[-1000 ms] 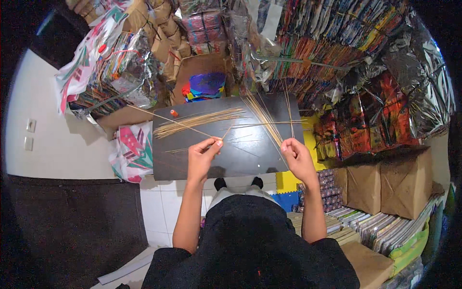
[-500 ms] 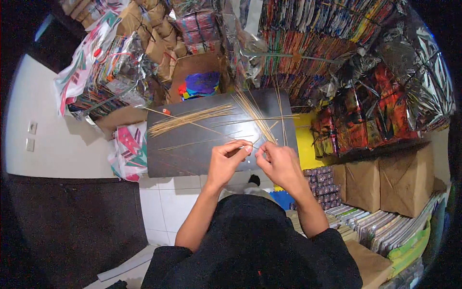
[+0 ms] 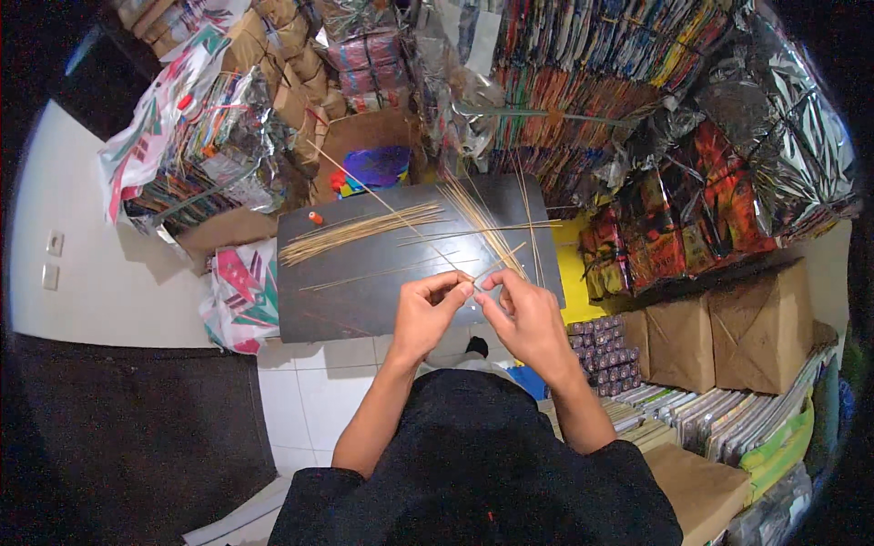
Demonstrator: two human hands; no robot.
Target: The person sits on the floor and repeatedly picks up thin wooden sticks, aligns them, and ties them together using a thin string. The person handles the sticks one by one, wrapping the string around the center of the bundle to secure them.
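Over the near edge of the dark table [image 3: 364, 300], my left hand [image 3: 426, 308] is closed, pinching a thin bamboo stick [image 3: 373, 194] that slants up to the far left. A shorter stick [image 3: 499, 264] crosses it at my fingertips; any binding there is too small to make out. Just right of this crossing, my right hand [image 3: 528, 317] has its thumb and forefinger apart, with nothing visible between them. A thick bundle of bamboo sticks [image 3: 364, 232] lies on the table's left, and a looser group [image 3: 478, 214] on its right. A small orange spool [image 3: 316, 217] stands behind the bundle.
Tied stacks of printed sheets [image 3: 564, 100] rise behind the table. A carton [image 3: 364, 136] with purple and red pieces sits at the far edge. Red-black wrapped packs [image 3: 683, 209] and brown paper parcels [image 3: 760, 323] stand at right; a white wall [image 3: 118, 237] is at left.
The held stick has swung from a flatter slant to a steeper one, its far end rising. My right thumb and forefinger have moved apart. The view has shifted slightly.
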